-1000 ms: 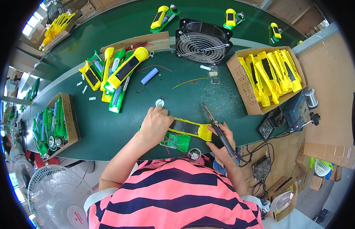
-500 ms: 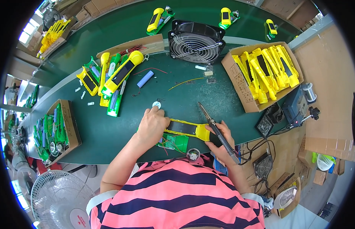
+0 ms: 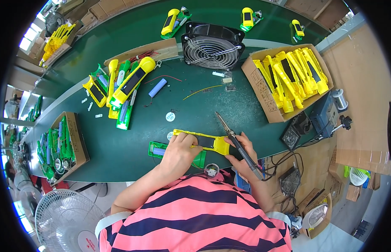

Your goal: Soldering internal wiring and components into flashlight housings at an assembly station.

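Note:
My right hand [image 3: 244, 158] grips a soldering iron [image 3: 240, 148] with its tip pointing up and left. Its fingers also touch the wide end of a yellow flashlight casing half [image 3: 222, 145], which has a dark panel in it. Closed fingers of my left hand [image 3: 178, 154] rest over the casing's middle; what they pinch is hidden. Partly under that hand lies a green casing half [image 3: 199, 159] with a blue battery cell [image 3: 159, 151]. Close to my body sits a round metal lamp head [image 3: 212, 170]. Two white discs, one upper [image 3: 170, 116] and one lower [image 3: 170, 135], lie left of the iron's tip.
A carton of yellow casings [image 3: 269, 98] stands right, by a soldering station [image 3: 323, 117]. At left are a carton of green parts [image 3: 81, 145] and piled flashlights [image 3: 130, 86]. Beyond are a loose blue cell [image 3: 157, 87] and a black fan [image 3: 212, 52]. The iron's cable [image 3: 273, 171] trails right.
My left hand has moved from beside the upper white disc down and right onto the yellow casing. The lower disc and the blue cell have come into sight. My right hand stays nearly still.

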Action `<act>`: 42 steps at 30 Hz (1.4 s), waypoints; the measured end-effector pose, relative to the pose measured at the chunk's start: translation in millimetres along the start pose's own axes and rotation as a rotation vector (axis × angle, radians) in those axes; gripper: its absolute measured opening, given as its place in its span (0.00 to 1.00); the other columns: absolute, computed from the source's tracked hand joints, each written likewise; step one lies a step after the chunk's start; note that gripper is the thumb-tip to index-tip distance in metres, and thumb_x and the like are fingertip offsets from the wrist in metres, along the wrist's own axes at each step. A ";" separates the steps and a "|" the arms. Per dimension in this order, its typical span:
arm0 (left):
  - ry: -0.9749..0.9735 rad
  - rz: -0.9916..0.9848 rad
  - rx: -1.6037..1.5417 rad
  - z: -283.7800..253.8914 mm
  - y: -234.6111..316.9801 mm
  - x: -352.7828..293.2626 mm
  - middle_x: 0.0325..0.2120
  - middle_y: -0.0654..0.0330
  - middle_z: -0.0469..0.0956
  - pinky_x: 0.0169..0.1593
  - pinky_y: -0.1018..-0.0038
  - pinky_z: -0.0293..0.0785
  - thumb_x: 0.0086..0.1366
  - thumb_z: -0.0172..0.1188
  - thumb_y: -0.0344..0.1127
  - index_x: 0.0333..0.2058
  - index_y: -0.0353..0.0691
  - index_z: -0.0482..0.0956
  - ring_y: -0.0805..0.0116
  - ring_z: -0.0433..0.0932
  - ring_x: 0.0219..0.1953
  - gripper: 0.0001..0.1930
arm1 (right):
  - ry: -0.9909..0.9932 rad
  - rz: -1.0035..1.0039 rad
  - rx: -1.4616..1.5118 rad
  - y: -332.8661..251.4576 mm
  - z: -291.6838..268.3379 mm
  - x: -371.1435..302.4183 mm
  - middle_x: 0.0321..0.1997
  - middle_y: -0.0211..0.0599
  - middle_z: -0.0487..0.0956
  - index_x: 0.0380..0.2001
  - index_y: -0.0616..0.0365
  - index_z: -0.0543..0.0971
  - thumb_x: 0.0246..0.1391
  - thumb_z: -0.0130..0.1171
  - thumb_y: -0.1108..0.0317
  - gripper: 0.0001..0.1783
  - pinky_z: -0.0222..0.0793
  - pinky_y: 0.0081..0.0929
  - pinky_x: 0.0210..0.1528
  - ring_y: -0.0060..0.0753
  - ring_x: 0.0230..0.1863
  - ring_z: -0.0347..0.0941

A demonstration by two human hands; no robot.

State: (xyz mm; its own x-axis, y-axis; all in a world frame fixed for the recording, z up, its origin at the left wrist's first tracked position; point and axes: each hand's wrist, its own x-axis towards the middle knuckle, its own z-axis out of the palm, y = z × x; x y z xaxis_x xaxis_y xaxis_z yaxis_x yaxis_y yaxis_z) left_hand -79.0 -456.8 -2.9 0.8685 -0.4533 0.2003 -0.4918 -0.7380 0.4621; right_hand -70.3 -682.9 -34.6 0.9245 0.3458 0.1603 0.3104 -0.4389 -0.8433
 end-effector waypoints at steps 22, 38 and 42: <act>0.014 -0.252 0.028 16.9 -10.9 8.6 0.20 0.53 0.70 0.31 0.67 0.70 0.42 0.52 0.23 0.21 0.35 0.73 0.57 0.73 0.25 0.05 | 0.037 -0.324 0.015 -6.0 -11.6 26.6 0.30 0.37 0.79 0.38 0.64 0.71 0.44 0.57 0.72 0.15 0.61 0.37 0.52 0.33 0.36 0.75; -0.003 -0.231 0.028 18.7 -12.6 12.6 0.20 0.52 0.69 0.30 0.66 0.70 0.43 0.52 0.24 0.19 0.35 0.73 0.57 0.73 0.25 0.03 | 0.058 0.202 0.559 14.2 10.0 16.4 0.25 0.39 0.76 0.33 0.67 0.71 0.47 0.53 0.77 0.08 0.71 0.18 0.28 0.24 0.23 0.74; -0.017 -0.252 0.045 17.7 -12.7 12.7 0.20 0.54 0.70 0.31 0.66 0.70 0.46 0.54 0.24 0.21 0.36 0.76 0.57 0.73 0.24 0.03 | 0.086 0.223 0.599 12.3 12.8 15.9 0.26 0.39 0.76 0.33 0.67 0.71 0.47 0.53 0.77 0.08 0.71 0.18 0.28 0.25 0.23 0.74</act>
State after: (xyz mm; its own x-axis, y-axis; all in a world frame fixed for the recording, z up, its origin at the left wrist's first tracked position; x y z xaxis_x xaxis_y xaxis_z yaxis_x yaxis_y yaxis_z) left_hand -62.9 -462.1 -21.5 0.9631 -0.2601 0.0694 -0.2624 -0.8502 0.4564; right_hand -54.7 -672.2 -48.9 0.9748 0.2206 -0.0324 -0.0455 0.0548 -0.9975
